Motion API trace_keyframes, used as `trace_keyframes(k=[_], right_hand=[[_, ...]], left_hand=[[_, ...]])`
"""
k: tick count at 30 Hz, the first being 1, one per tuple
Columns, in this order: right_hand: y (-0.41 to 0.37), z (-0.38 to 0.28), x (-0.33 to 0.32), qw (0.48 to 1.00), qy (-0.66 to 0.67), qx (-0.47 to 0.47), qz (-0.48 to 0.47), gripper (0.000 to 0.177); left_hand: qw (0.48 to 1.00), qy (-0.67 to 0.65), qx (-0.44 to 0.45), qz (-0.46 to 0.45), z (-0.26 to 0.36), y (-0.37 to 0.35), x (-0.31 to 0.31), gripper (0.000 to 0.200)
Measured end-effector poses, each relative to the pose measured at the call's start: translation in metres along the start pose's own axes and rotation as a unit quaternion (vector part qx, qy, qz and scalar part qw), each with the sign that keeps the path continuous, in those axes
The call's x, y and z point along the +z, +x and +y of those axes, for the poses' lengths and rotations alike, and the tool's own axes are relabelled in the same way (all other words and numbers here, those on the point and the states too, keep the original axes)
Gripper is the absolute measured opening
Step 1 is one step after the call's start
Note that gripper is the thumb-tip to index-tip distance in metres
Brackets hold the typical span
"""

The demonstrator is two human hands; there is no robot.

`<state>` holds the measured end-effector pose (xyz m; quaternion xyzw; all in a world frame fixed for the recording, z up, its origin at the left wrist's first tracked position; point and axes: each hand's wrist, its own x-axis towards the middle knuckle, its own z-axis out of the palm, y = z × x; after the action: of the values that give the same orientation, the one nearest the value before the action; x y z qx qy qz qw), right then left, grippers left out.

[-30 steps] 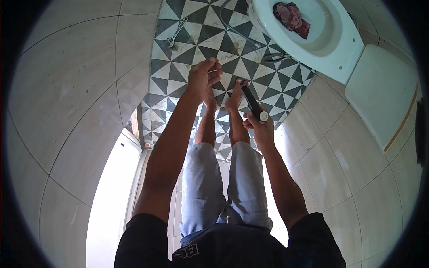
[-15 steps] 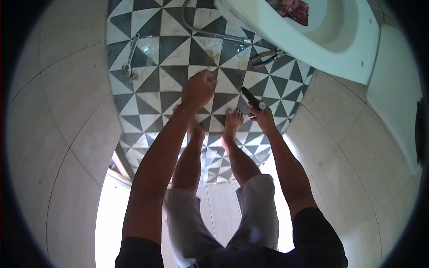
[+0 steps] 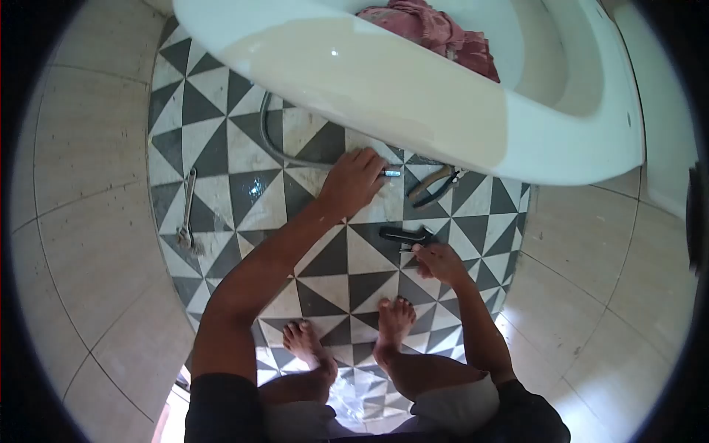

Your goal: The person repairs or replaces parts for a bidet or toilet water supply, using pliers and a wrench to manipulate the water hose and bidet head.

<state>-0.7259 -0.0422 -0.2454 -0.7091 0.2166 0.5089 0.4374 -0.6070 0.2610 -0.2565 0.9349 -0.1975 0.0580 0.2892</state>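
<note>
My left hand (image 3: 354,181) is closed around the grey hose (image 3: 295,160) near its end, and the metal end fitting (image 3: 392,173) sticks out past the fingers. With closed fingers, my right hand (image 3: 440,263) holds the black sprayer (image 3: 405,235) by its end, low over the tiles. Pliers (image 3: 434,186) with black and tan handles lie open on the floor, just right of the hose end.
A white bathtub (image 3: 354,70) with a reddish cloth (image 3: 436,31) in it spans the top. An adjustable wrench (image 3: 187,213) lies on the patterned tile floor (image 3: 321,255) at the left. My bare feet are below my hands.
The view has moved closer to the tub. My left hand has reached forward and taken hold of the hose. The black sprayer in my right hand has turned more level.
</note>
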Motion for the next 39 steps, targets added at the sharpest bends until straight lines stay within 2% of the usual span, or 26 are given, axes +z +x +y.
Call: trace_keyframes(k=[2, 3, 4, 5, 6, 8, 10, 11, 13, 15, 17, 18, 19, 21, 23, 25, 26, 28, 29, 31, 33, 34, 35, 36, 38, 39], right_hand=[[-0.02, -0.029, -0.001, 0.994, -0.088, -0.014, 0.057, 0.056], [-0.031, -0.045, -0.001, 0.987, -0.132, -0.017, 0.087, 0.057], [-0.037, -0.055, -0.002, 0.952, -0.25, -0.095, 0.149, 0.054], [-0.044, -0.068, -0.004, 0.892, -0.363, -0.172, 0.21, 0.051], [-0.052, -0.087, -0.003, 0.893, -0.346, -0.193, 0.212, 0.046], [-0.071, -0.128, 0.005, 0.897, -0.315, -0.222, 0.218, 0.041], [-0.091, -0.16, 0.018, 0.884, -0.257, -0.337, 0.2, 0.032], [-0.098, -0.168, 0.027, 0.885, -0.248, -0.34, 0.2, 0.032], [-0.105, -0.181, 0.046, 0.824, -0.207, -0.494, 0.187, 0.031], [-0.109, -0.186, 0.063, 0.813, -0.184, -0.527, 0.165, 0.034], [-0.12, -0.193, 0.08, 0.768, -0.156, -0.601, 0.159, 0.037], [-0.124, -0.194, 0.086, 0.789, -0.13, -0.586, 0.126, 0.042], [-0.126, -0.196, 0.09, 0.788, -0.127, -0.588, 0.127, 0.042], [-0.129, -0.2, 0.096, 0.742, -0.155, -0.637, 0.14, 0.043], [-0.126, -0.202, 0.101, 0.742, -0.135, -0.644, 0.129, 0.043], [-0.123, -0.201, 0.101, 0.744, -0.112, -0.647, 0.119, 0.043], [-0.123, -0.2, 0.099, 0.769, -0.085, -0.625, 0.107, 0.041], [-0.115, -0.193, 0.091, 0.796, -0.056, -0.595, 0.097, 0.04], [-0.102, -0.184, 0.082, 0.798, -0.076, -0.582, 0.136, 0.039], [-0.081, -0.159, 0.063, 0.809, -0.102, -0.551, 0.175, 0.038], [-0.065, -0.132, 0.045, 0.851, -0.277, -0.378, 0.238, 0.042], [-0.058, -0.113, 0.043, 0.852, -0.285, -0.373, 0.233, 0.042], [-0.051, -0.093, 0.044, 0.816, -0.349, -0.391, 0.243, 0.043], [-0.043, -0.079, 0.047, 0.775, -0.409, -0.409, 0.253, 0.044], [-0.03, -0.06, 0.056, 0.755, -0.436, -0.413, 0.263, 0.044], [-0.029, -0.056, 0.058, 0.735, -0.457, -0.418, 0.277, 0.044]], left_hand=[[0.985, -0.169, 0.038, -0.011, 0.001, -0.013, -0.033, 0.035], [0.985, -0.165, 0.051, -0.018, 0.002, -0.023, -0.049, 0.035], [0.983, -0.181, 0.041, 0.011, 0.003, -0.035, -0.067, 0.033], [0.98, -0.194, 0.031, 0.043, 0.007, -0.044, -0.08, 0.032], [0.981, -0.187, 0.042, 0.034, 0.012, -0.053, -0.091, 0.032], [0.951, -0.303, -0.014, 0.057, 0.017, -0.067, -0.115, 0.032], [0.94, -0.336, -0.021, 0.06, 0.022, -0.072, -0.132, 0.031], [0.922, -0.378, -0.038, 0.073, 0.027, -0.075, -0.138, 0.03], [0.917, -0.388, -0.007, 0.087, 0.027, -0.075, -0.147, 0.029], [0.931, -0.354, 0.033, 0.084, 0.023, -0.078, -0.154, 0.03], [0.931, -0.358, 0.022, 0.064, 0.022, -0.085, -0.157, 0.033], [0.906, -0.416, -0.002, 0.075, 0.024, -0.088, -0.154, 0.035], [0.877, -0.471, -0.027, 0.086, 0.024, -0.09, -0.153, 0.037], [0.869, -0.487, -0.023, 0.086, 0.026, -0.091, -0.155, 0.038], [0.859, -0.505, -0.02, 0.082, 0.029, -0.091, -0.156, 0.039], [0.811, -0.58, -0.05, 0.065, 0.033, -0.092, -0.158, 0.038], [0.81, -0.581, -0.05, 0.059, 0.034, -0.091, -0.158, 0.038], [0.83, -0.55, -0.062, 0.073, 0.036, -0.09, -0.156, 0.036], [0.826, -0.555, -0.064, 0.068, 0.033, -0.09, -0.155, 0.036], [0.872, -0.485, -0.061, 0.02, 0.021, -0.093, -0.155, 0.039], [0.911, -0.411, -0.032, -0.013, 0.017, -0.086, -0.159, 0.039], [0.932, -0.359, -0.029, -0.035, 0.012, -0.086, -0.156, 0.035], [0.951, -0.304, -0.025, -0.058, 0.008, -0.087, -0.153, 0.031], [0.95, -0.307, -0.03, -0.054, 0.006, -0.087, -0.148, 0.031], [0.976, -0.197, 0.04, -0.078, 0.002, -0.089, -0.139, 0.027], [0.976, -0.202, 0.034, -0.073, 0.002, -0.091, -0.135, 0.027]])
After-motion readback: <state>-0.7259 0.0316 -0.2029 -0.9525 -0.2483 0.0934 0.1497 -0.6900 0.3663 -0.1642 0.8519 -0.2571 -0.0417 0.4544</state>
